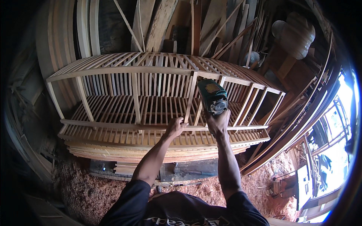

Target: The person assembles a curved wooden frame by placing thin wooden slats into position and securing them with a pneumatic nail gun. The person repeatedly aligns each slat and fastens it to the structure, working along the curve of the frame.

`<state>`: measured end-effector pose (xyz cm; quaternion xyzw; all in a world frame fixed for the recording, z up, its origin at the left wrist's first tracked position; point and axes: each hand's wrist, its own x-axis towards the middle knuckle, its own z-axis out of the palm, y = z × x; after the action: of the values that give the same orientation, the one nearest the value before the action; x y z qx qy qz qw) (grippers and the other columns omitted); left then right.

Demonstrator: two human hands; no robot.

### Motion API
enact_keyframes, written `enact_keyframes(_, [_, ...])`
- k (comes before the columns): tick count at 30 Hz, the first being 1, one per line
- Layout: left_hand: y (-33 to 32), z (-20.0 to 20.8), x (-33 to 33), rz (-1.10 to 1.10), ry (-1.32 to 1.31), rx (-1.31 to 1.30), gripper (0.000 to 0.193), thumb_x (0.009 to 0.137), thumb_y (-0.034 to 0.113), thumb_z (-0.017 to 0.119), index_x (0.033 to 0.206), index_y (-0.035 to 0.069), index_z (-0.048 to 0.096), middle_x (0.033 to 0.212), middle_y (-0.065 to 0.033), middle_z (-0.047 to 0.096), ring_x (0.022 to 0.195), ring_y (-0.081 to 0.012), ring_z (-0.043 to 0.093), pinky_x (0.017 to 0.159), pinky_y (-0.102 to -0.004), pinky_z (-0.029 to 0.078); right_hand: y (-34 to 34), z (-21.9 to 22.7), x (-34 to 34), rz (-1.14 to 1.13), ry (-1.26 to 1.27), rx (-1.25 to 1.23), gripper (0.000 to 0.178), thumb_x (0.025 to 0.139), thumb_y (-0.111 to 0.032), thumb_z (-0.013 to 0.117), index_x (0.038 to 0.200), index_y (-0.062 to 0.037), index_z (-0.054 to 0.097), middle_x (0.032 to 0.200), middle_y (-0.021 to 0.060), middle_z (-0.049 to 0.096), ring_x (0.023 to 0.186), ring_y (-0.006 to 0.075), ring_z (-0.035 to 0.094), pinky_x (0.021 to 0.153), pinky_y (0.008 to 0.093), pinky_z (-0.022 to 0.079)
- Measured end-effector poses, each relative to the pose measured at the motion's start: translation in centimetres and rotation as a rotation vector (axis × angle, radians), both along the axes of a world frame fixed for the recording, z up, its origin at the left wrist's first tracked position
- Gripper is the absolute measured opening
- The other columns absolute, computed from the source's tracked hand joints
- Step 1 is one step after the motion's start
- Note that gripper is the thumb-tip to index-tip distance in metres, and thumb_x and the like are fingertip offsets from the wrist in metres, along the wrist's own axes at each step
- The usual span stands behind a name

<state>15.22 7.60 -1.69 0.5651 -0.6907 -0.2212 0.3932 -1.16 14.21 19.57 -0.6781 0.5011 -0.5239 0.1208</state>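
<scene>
A long slatted wooden frame (124, 70) of pale timber lies across the work in front of me, with upright posts along its open front. My right hand (218, 122) is closed round the handle of a green nail gun (212, 94). The gun's nose end points away from me, near the frame's upper front rail, right of a post (190, 94); its tip is partly hidden by the gun's body. My left hand (175, 127) is closed at the lower front rail (151, 127), its fingers gripping the wood beside the foot of that same post.
Below the frame lies a stack of boards (143, 153) on a dark bench (203, 169). Sawdust and shavings (83, 192) cover the floor. Planks (162, 24) lean behind the frame. Long curved-looking boards (301, 124) and a bright opening stand at right.
</scene>
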Motion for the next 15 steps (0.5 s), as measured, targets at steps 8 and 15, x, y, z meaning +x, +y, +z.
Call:
enact_keyframes(8, [0.0, 2.6, 2.6, -0.195, 0.046, 0.299, 0.027, 0.092, 0.026, 0.065, 0.101, 0.001, 0.068, 0.098, -0.016, 0.071, 0.082, -0.023, 0.067, 0.078, -0.0363, 0.054, 4.3, -2.8, -1.7, -0.031, -0.116, -0.005, 0.031, 0.073, -0.016, 0.073, 0.094, 0.0061, 0.064, 0.085, 0.0179, 0.07, 0.071, 0.0254, 0.068, 0.068, 0.0382, 0.055])
enact_keyframes(15, [0.4, 3.2, 2.5, -0.214, -0.013, 0.173, 0.036, 0.085, 0.028, 0.072, 0.11, 0.003, 0.068, 0.098, -0.0159, 0.071, 0.078, -0.0225, 0.066, 0.074, -0.0362, 0.053, 2.2, -1.5, -1.4, -0.047, 0.067, -0.009, 0.022, 0.072, -0.015, 0.072, 0.079, 0.0044, 0.065, 0.073, 0.0195, 0.068, 0.069, 0.0296, 0.07, 0.066, 0.0372, 0.054])
